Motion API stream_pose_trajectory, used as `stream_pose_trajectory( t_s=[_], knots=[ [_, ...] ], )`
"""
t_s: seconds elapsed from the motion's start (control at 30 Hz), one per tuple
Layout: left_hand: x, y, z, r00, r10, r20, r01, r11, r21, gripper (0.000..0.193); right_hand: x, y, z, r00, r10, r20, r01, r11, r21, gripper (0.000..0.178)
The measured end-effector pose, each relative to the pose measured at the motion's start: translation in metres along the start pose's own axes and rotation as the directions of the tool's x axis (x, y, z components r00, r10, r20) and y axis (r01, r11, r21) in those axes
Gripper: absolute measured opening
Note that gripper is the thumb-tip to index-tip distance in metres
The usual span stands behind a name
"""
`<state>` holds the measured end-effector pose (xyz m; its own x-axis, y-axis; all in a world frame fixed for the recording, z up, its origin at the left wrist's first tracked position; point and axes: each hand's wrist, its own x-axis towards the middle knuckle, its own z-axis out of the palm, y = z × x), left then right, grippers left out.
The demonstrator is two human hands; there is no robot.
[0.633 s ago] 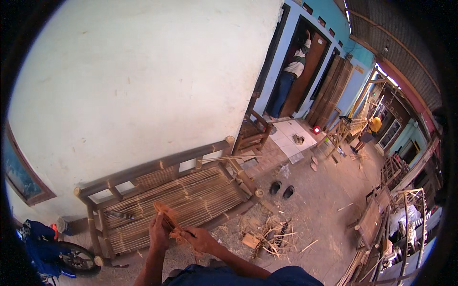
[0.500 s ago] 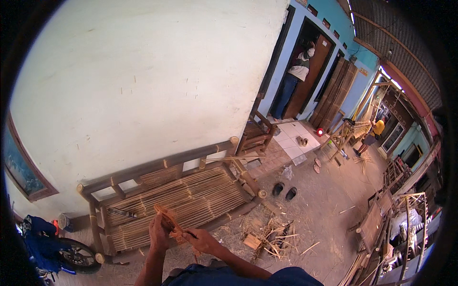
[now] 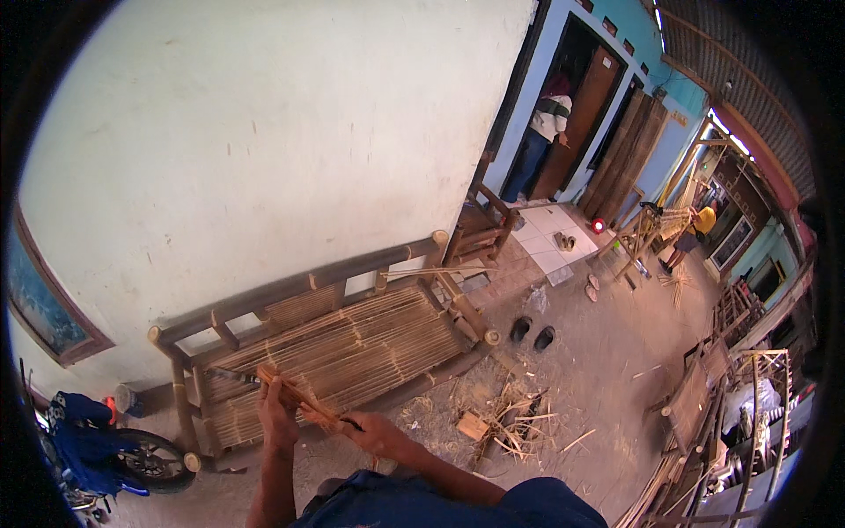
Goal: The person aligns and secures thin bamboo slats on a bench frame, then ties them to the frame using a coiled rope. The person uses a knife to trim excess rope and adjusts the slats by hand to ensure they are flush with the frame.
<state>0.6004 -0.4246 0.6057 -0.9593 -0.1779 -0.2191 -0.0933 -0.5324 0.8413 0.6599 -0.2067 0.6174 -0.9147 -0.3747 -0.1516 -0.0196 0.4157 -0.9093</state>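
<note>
A bundle of orange-brown fibrous strips (image 3: 315, 415) stretches slantwise between my hands, in front of the bamboo bench (image 3: 352, 356). My left hand (image 3: 278, 417) is closed round its upper left part, and one end pokes out above the fingers. At the lower right end, my right hand (image 3: 384, 437) pinches the strips; something small and dark shows by its thumb, too small to name. Just behind my left hand, a slim dark object (image 3: 236, 377) lies on the bench seat, partly hidden by the fingers.
Bamboo scraps and shavings (image 3: 515, 427) litter the ground to the right, near black sandals (image 3: 532, 333). A motorbike (image 3: 132, 462) stands at the lower left. Bamboo frames (image 3: 695, 400) line the right side. One person (image 3: 541, 132) is in a doorway; another (image 3: 695, 231) works farther back.
The strips looked loose and crumpled before; now they lie straighter and tighter between my hands. My left hand has moved slightly left. The person in the doorway has lowered an arm.
</note>
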Motion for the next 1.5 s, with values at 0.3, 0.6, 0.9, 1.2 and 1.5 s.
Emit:
stream_pose_trajectory(
  t_s=[0.3, 0.6, 0.9, 1.2, 1.5],
  knots=[
    [0.007, 0.008, -0.008, 0.999, -0.049, -0.024, 0.050, 0.997, 0.053, 0.027, 0.009, 0.012, -0.009, 0.992, 0.103, -0.069, -0.104, 0.995, -0.010, 0.039],
    [0.019, 0.018, -0.010, 0.997, 0.054, -0.049, -0.051, 0.997, 0.062, 0.032, 0.019, -0.009, -0.036, 0.999, 0.001, -0.049, -0.005, 0.996, -0.089, 0.034],
    [0.013, -0.021, -0.065, 0.970, -0.020, -0.241, 0.025, 1.000, 0.016, 0.033, -0.004, 0.060, 0.028, 0.920, 0.224, 0.321, -0.250, 0.967, 0.041, 0.037],
    [0.036, 0.008, -0.094, 0.800, 0.476, -0.366, -0.282, 0.836, 0.470, 0.032, 0.038, 0.088, -0.010, 0.936, 0.187, 0.300, -0.145, 0.977, -0.157, 0.040],
    [-0.020, 0.151, -0.140, 0.188, 0.982, 0.014, -0.097, 0.005, 0.995, 0.042, 0.116, 0.100, -0.024, 0.987, 0.124, 0.104, -0.161, 0.820, 0.549, 0.034]
  ],
)
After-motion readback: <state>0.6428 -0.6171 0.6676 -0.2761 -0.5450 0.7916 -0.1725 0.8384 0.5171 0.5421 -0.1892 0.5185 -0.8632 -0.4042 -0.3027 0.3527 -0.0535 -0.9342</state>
